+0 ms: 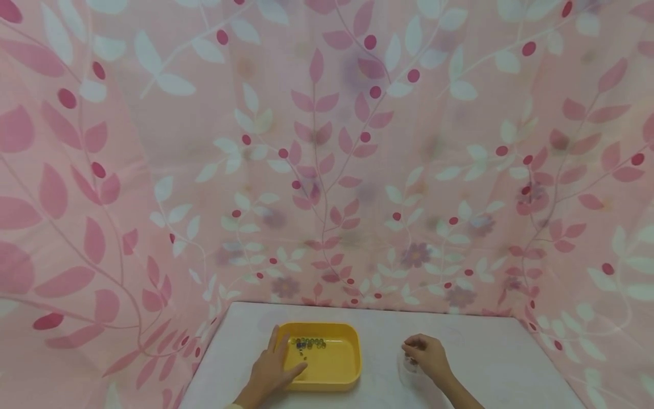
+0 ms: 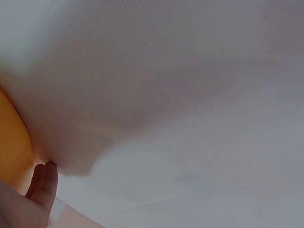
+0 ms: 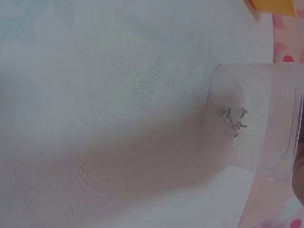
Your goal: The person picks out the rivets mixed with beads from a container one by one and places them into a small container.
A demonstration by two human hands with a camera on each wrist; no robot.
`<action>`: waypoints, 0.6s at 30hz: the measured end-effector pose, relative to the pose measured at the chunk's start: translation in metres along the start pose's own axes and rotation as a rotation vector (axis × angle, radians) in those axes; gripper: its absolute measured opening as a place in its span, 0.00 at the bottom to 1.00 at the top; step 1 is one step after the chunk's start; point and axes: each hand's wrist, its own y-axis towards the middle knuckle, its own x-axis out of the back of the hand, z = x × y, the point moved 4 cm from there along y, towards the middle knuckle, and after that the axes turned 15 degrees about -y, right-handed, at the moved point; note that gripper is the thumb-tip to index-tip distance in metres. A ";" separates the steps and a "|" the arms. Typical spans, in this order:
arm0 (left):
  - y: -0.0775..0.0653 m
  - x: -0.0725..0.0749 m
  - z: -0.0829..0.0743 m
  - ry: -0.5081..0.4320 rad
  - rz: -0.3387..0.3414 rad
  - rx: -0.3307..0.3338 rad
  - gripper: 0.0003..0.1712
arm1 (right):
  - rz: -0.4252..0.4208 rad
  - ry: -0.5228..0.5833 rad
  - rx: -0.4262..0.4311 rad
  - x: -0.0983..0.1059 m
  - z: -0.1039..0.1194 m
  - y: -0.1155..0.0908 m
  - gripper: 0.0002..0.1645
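Note:
My left hand (image 1: 271,366) lies at the left side of a yellow tray (image 1: 351,358), fingers straight along its outside and thumb over the rim. In the left wrist view, fingers (image 2: 46,185) of that hand show beside the tray wall. Inside the tray are several glass marbles (image 1: 314,343) and a few small dark pieces (image 1: 301,354), too small to name. Over a clear plastic container (image 3: 218,95) my right hand (image 1: 429,355) hovers near the rim with bent fingers; whether its fingertips pinch anything is hidden. Several small metal screws (image 3: 235,124) lie on the container's bottom.
A white-covered table (image 1: 378,329) carries both containers, the tray left and the clear one right. Pink leaf-patterned cloth (image 1: 327,170) hangs behind and on both sides of the table.

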 end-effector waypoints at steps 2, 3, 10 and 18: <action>0.000 0.000 0.001 0.004 0.003 0.005 0.54 | 0.002 0.004 -0.002 0.001 -0.001 0.000 0.07; 0.000 0.000 0.001 0.006 0.004 0.007 0.53 | 0.003 0.003 -0.004 0.001 -0.001 0.001 0.06; 0.003 -0.003 0.008 0.010 -0.023 -0.005 0.54 | 0.007 -0.020 0.003 0.000 -0.003 0.001 0.07; 0.003 -0.006 0.010 0.011 -0.023 -0.012 0.54 | 0.021 -0.066 0.007 -0.002 -0.006 -0.001 0.08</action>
